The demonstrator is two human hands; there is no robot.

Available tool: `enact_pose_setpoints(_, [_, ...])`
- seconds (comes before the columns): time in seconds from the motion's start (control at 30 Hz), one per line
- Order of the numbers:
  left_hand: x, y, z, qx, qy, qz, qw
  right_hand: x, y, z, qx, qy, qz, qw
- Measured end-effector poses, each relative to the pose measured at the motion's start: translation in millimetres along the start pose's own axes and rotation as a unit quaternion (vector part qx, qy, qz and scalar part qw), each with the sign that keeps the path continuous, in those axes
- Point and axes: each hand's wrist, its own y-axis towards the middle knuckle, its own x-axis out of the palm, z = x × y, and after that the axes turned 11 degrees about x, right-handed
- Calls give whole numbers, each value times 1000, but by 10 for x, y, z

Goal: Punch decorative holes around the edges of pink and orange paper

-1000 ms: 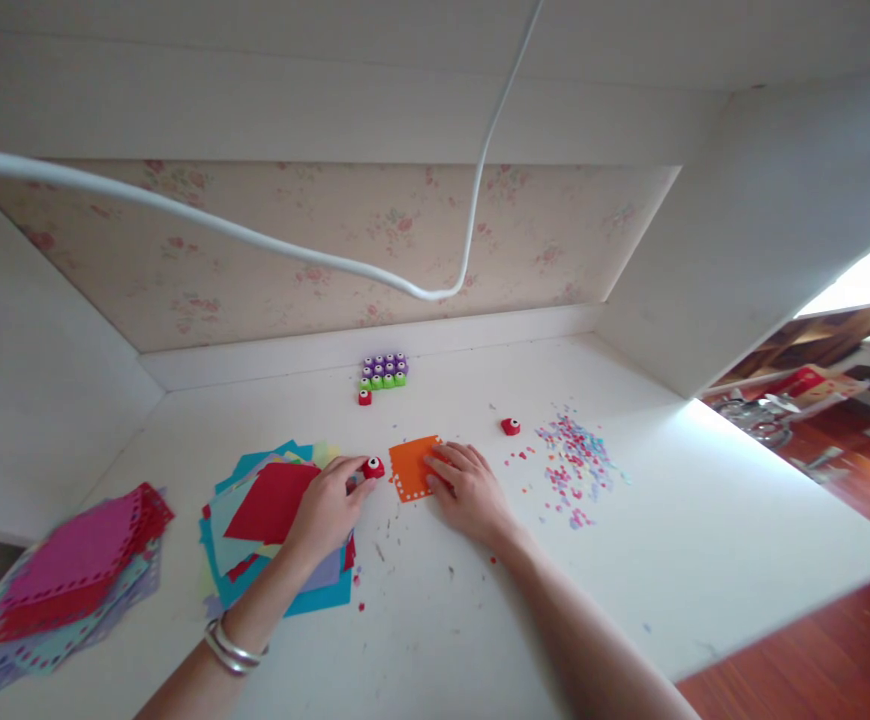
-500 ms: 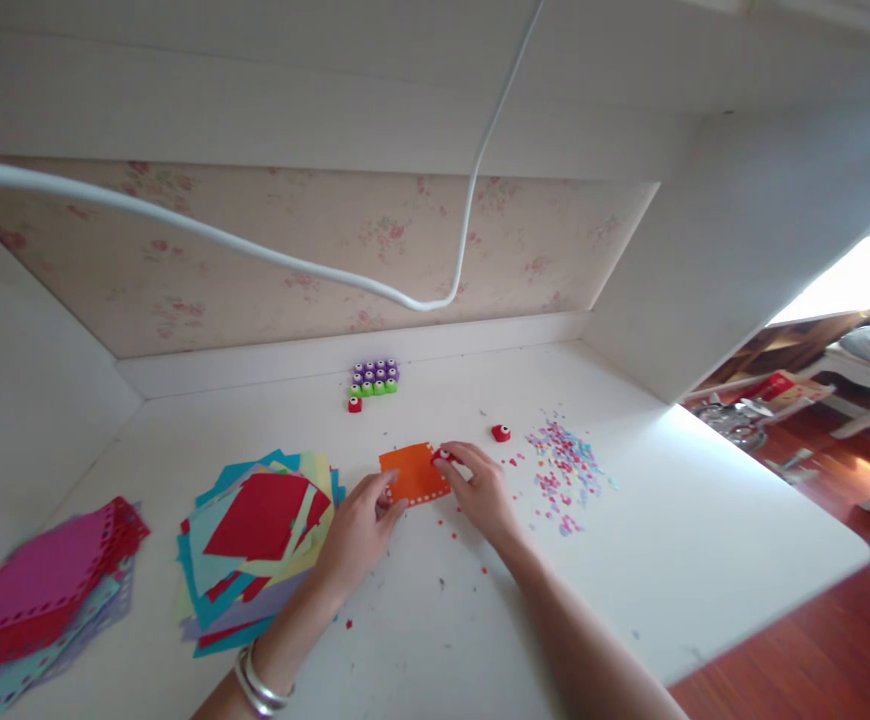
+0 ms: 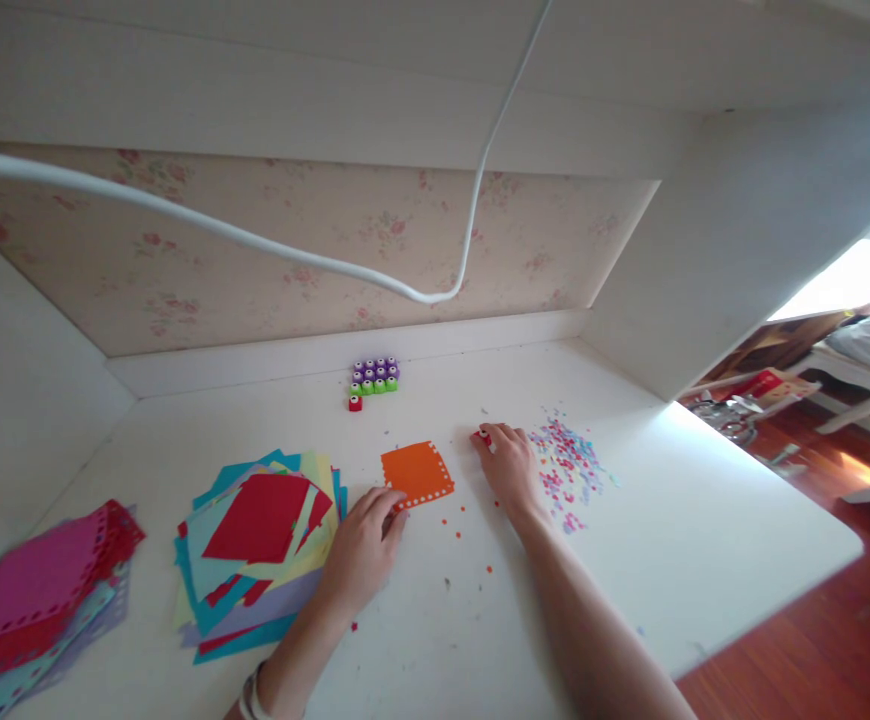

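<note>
An orange paper square [image 3: 412, 472] lies on the white tabletop, with small holes punched along its right and bottom edges. My left hand [image 3: 364, 540] has its fingertips closed on the paper's lower left corner. To the right of the sheet, my right hand [image 3: 511, 468] is curled around a red craft punch [image 3: 484, 437] with a white button, resting at table level. My fingers hide part of that punch, and only one red punch shows there. Tiny orange paper bits [image 3: 458, 535] are scattered below the sheet.
Purple and green punches [image 3: 375, 375] stand in rows at the back, with a red punch [image 3: 355, 403] in front. Coloured paper sheets [image 3: 255, 520] are piled left of centre; hole-edged sheets [image 3: 37, 580] lie farther left. Confetti [image 3: 570, 465] spreads at right. A white cable [image 3: 292, 255] hangs in front.
My right hand has left the orange paper's right edge and moved right, to where a second red punch stood. The left hand stays at the paper's lower left corner.
</note>
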Motion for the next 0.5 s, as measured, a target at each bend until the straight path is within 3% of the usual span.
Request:
enact_pose_setpoints(0.2, [-16,9,-10,-3,-11,-5,1000,-29,21,42,20,-39,48,998])
enact_pose_setpoints(0.5, [-18,5,-32,8,-11,4,1000,-55,32,123,25,-94,53,994])
